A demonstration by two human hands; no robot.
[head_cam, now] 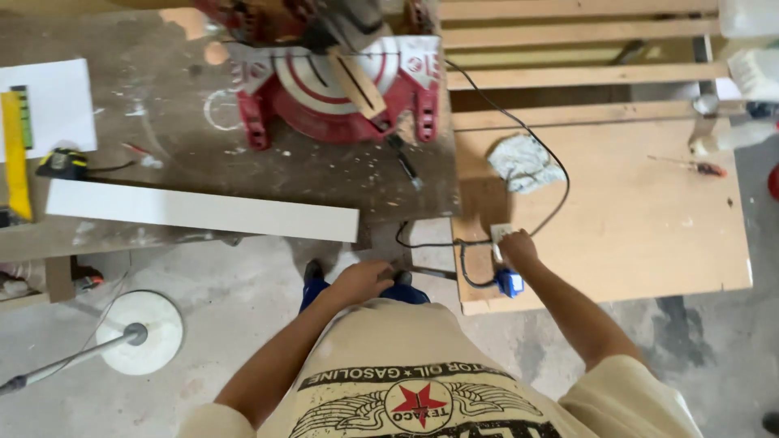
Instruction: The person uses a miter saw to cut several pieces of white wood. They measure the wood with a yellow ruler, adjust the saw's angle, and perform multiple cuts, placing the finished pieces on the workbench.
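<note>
Looking straight down from the head camera, the right hand (518,248) is out on the wooden board (641,219) at its near left corner, fingers curled over a small white socket block (501,234). So that grip is closed around the block, though I can't tell how hard it's pressing. Just nearer the person than that hand sits a blue plug (510,282), right at the board's edge, with a black cable (545,154) looping from the socket area past a crumpled grey rag (524,163) and up toward the red miter saw (337,77).

The left hand (363,280) is down low in front of the person's body, left of the board, fingers bent. It looks like it's resting on or around something dark, but it's hidden by the hand, so I can't say whether that grip actually has anything in it.

The saw sits on a dark, paint-spattered table (162,154) to the left of the board. On that table, nearer the person than the saw, lies a long white plank (203,212). Further left of the saw there's a tape measure (62,163), a white sheet of paper (57,101) and a yellow level (16,158). A screwdriver with a red handle (696,167) lies on the far right part of the board. A round white stand base (139,331) sits on the concrete floor (243,300) below the table.
</note>
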